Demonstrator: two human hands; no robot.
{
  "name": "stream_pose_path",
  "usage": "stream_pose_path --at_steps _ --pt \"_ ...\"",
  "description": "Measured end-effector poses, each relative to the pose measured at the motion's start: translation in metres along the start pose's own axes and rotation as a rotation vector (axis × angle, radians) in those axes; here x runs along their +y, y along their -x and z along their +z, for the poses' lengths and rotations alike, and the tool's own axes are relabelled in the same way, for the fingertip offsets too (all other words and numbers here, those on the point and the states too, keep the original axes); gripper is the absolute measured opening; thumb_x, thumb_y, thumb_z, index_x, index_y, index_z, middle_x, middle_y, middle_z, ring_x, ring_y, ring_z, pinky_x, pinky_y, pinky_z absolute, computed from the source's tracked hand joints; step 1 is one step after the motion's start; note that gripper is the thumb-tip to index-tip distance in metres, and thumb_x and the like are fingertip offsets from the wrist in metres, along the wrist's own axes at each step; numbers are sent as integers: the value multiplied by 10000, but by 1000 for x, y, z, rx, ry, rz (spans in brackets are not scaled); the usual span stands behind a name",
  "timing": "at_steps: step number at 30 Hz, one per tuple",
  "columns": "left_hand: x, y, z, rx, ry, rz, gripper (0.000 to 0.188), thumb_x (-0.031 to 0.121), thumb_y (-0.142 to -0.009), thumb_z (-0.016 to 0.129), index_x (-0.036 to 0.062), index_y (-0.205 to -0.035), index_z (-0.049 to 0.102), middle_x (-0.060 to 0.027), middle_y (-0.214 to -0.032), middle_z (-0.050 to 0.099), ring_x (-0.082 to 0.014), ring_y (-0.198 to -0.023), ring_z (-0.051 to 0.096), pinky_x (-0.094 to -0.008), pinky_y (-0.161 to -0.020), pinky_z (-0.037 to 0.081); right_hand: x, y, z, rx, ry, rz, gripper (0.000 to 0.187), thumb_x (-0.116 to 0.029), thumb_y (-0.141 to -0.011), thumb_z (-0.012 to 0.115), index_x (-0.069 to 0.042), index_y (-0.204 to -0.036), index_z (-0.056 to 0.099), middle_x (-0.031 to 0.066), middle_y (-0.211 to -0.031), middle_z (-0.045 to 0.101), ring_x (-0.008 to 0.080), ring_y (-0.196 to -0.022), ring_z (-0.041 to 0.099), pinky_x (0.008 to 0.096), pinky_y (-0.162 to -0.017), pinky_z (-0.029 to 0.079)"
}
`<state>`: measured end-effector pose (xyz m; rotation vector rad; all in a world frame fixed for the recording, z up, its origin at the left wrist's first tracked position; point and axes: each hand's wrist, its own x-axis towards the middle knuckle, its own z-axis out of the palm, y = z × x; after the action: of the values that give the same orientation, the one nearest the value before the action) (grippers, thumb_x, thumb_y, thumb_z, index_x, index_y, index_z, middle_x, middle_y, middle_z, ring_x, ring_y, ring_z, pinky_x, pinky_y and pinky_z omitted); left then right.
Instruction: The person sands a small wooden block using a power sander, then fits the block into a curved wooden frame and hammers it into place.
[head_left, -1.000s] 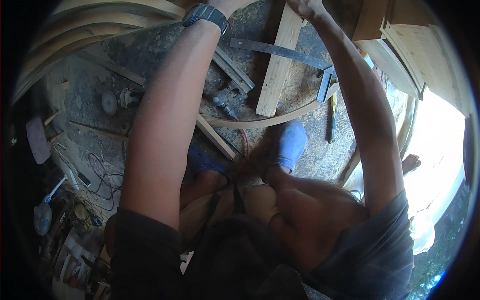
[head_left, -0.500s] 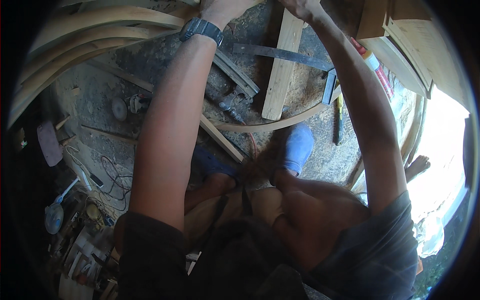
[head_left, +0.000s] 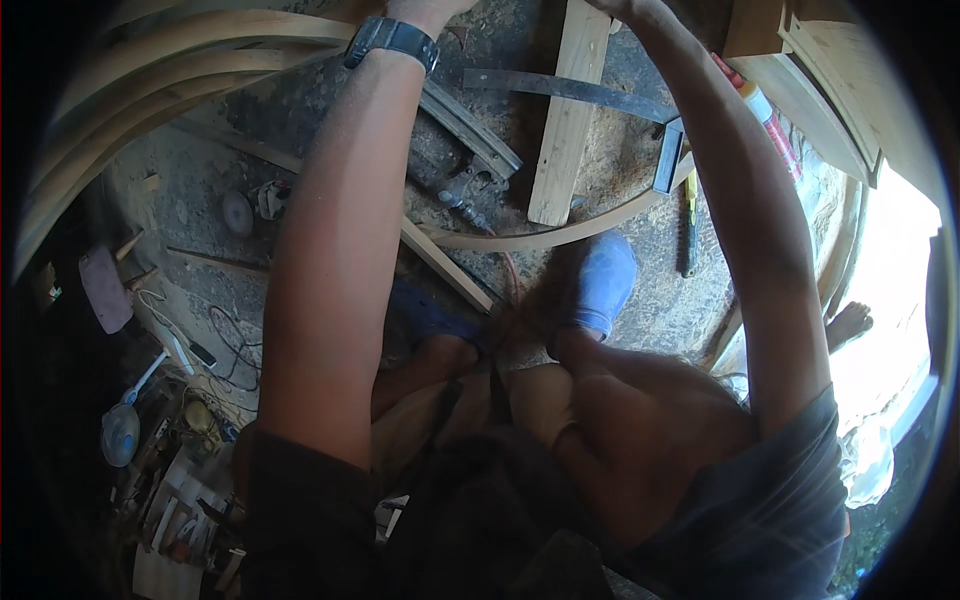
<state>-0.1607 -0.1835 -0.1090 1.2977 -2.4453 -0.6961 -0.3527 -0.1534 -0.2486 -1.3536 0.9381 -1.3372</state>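
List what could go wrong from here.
1. Square lies across the plank; bumping the plank could shift it.
2. Red cord runs between the feet, near the right clog; a step might snag it.
3. Left hand and right hand are cut off by the top edge; a slipping grip could go unseen.

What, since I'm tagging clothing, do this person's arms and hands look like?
Short, dark sleeves leave the forearms bare. A chunky dark watch circles the left wrist. The left hand and right hand, cut by the top edge, look ungloved.
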Motion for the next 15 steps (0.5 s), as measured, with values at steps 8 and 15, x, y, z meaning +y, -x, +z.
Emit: stream_pose_path --at_steps 8,15 --pt "-5 3 -10 16 37 -41 386 347 -837 708 17 -1035 735 -285 -1020 714 -429 -1004 696 -486 -872 530 -31 -1 18 33 215 100 339 -149 -980 669 9 -1278 635 141 -1243 712 242 -1168 661 367 -994 521" --pt "-12 -4 -2 31 55 -92 460 356 -812 723 -5 -1096 711 -292 -1074 710 -435 -1066 680 -475 -925 520 5 -8 -1 -1 -167 83 356 -73 -949 686 0 -1295 636 136 -1212 712 226 -1090 682 341 -935 537"
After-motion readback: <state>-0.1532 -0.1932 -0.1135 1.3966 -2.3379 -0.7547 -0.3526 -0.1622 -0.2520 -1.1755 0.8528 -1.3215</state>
